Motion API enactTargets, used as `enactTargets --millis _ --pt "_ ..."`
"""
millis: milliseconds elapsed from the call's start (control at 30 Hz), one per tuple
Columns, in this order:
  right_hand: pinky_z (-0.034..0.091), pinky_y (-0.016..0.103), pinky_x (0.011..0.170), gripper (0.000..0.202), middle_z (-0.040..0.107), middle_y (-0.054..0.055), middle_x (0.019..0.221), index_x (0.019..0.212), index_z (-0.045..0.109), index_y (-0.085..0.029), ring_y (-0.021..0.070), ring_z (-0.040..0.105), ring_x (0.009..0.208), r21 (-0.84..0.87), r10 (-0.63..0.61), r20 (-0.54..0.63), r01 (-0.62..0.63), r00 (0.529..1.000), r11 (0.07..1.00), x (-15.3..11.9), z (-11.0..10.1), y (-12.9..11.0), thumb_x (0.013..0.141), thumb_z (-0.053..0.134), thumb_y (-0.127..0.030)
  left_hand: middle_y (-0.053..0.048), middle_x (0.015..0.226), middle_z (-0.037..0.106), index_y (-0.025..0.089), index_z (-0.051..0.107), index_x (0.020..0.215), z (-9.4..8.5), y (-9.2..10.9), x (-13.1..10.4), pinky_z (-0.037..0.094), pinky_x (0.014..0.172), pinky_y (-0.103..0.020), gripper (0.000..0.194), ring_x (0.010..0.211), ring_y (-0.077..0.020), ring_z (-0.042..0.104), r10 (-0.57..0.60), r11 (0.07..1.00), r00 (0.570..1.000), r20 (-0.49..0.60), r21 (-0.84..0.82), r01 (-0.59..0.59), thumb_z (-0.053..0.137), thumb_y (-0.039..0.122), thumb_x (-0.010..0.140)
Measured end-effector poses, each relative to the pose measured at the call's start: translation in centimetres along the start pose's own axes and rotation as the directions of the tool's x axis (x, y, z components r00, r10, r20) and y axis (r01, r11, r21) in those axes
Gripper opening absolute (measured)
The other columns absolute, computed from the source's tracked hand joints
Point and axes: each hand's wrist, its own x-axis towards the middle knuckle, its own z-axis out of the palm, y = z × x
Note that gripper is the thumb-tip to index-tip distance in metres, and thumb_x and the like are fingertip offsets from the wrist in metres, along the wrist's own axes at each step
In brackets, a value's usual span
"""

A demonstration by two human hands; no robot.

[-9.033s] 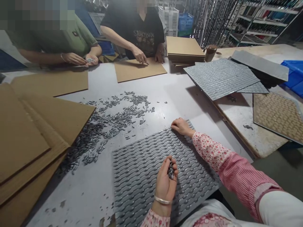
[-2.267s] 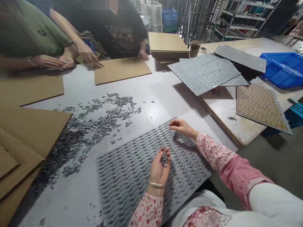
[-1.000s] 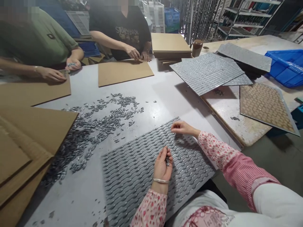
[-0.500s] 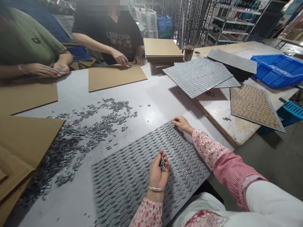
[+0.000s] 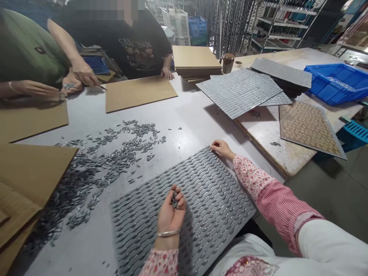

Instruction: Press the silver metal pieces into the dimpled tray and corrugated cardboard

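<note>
A grey panel (image 5: 207,199) with rows of wavy raised ridges lies at an angle on the table in front of me. Over its middle, my left hand (image 5: 171,211) is palm up, its fingers curled around several small dark grey oval pieces (image 5: 174,200). My right hand (image 5: 222,149) is at the panel's far corner, thumb and fingertips pinched together. Whatever those fingertips hold, if anything, is too small to make out. Left of the panel, a wide heap of loose grey oval pieces (image 5: 115,161) spreads over the white table (image 5: 195,115).
Brown boards (image 5: 140,94) lie before two co-workers; more boards (image 5: 31,168) are at the near left. At the back stand a board stack (image 5: 197,61) and a brown mug (image 5: 228,63). Ridged grey panels (image 5: 241,92), a patterned panel (image 5: 310,128) and a blue crate (image 5: 339,84) are right.
My left hand has moved left across the panel with the pieces. My right hand stays at the far corner. A co-worker's hand has swung left off the brown board toward the other co-worker's hands.
</note>
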Motion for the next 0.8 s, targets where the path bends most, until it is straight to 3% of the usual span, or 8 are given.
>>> enactTargets --millis 100,300,400,467,600,700,800 --pt "0.037 0.024 0.075 0.019 0.065 0.001 0.077 0.078 0.068 -0.017 0.0128 0.053 0.076 -0.021 -0.076 0.043 0.077 0.996 0.997 -0.2 -0.4 0.5 0.078 0.059 -0.034 -0.006 0.078 0.057 0.010 0.058 0.088 -0.2 2.6 0.0 0.048 0.049 -0.014 0.026 0.061 -0.0068 0.054 0.112 0.994 0.992 -0.052 0.010 -0.111 0.033 0.008 0.089" --pt "0.034 0.025 0.077 0.020 0.064 0.001 0.079 0.080 0.070 -0.021 0.0142 0.050 0.080 -0.130 -0.124 0.057 0.130 0.991 0.983 -0.2 -0.1 0.6 0.078 0.059 -0.037 -0.001 0.069 0.050 0.012 0.054 0.084 -1.1 5.5 0.1 0.041 0.041 -0.012 0.022 0.051 -0.0043 0.045 0.105 0.994 0.995 -0.001 -0.013 -0.105 0.034 0.003 0.084" --pt "0.034 0.026 0.078 0.020 0.064 0.001 0.080 0.080 0.069 -0.020 0.0150 0.049 0.082 -0.130 -0.121 0.056 0.128 0.991 0.983 -0.5 0.1 0.5 0.078 0.059 -0.037 -0.001 0.067 0.048 0.014 0.051 0.078 -1.2 8.1 1.3 0.040 0.041 -0.012 0.022 0.051 -0.0054 0.044 0.174 0.983 0.984 -0.046 0.060 -0.171 0.033 0.001 0.082" --pt "0.034 0.027 0.080 0.020 0.064 0.002 0.082 0.079 0.068 -0.019 0.0156 0.050 0.083 -0.125 -0.138 0.028 0.140 0.990 0.982 -0.8 0.2 0.6 0.080 0.057 -0.036 -0.001 0.066 0.048 0.014 0.048 0.074 -1.0 10.7 2.4 0.040 0.042 -0.014 0.021 0.051 -0.0063 0.044 0.276 0.956 0.949 -0.150 0.149 -0.254 0.033 0.000 0.080" --pt "0.034 0.030 0.082 0.024 0.064 0.005 0.085 0.081 0.066 -0.019 0.0182 0.049 0.084 -0.115 -0.169 -0.041 0.163 0.985 0.980 -1.3 0.7 1.3 0.084 0.050 -0.037 0.001 0.064 0.044 0.016 0.043 0.071 -0.5 16.6 4.5 0.042 0.047 -0.017 0.016 0.054 -0.0079 0.047 0.490 0.868 0.823 -0.286 0.247 -0.431 0.036 0.004 0.080" --pt "0.035 0.031 0.082 0.027 0.064 0.007 0.087 0.083 0.065 -0.019 0.0202 0.050 0.087 -0.083 -0.148 -0.072 0.142 0.986 0.986 -1.4 1.0 1.8 0.085 0.047 -0.039 0.001 0.064 0.046 0.017 0.044 0.073 -0.6 19.5 4.8 0.045 0.051 -0.022 0.013 0.057 -0.0109 0.050 0.601 0.793 0.751 -0.273 0.320 -0.518 0.037 0.014 0.082" --pt "0.036 0.030 0.082 0.029 0.064 0.007 0.090 0.087 0.064 -0.019 0.0200 0.051 0.091 -0.039 -0.119 -0.087 0.116 0.989 0.993 -1.5 1.0 1.8 0.086 0.043 -0.039 0.001 0.065 0.049 0.016 0.049 0.078 -0.9 19.9 3.8 0.047 0.055 -0.024 0.006 0.060 -0.0121 0.052 0.661 0.729 0.728 -0.180 0.382 -0.568 0.044 0.018 0.080"
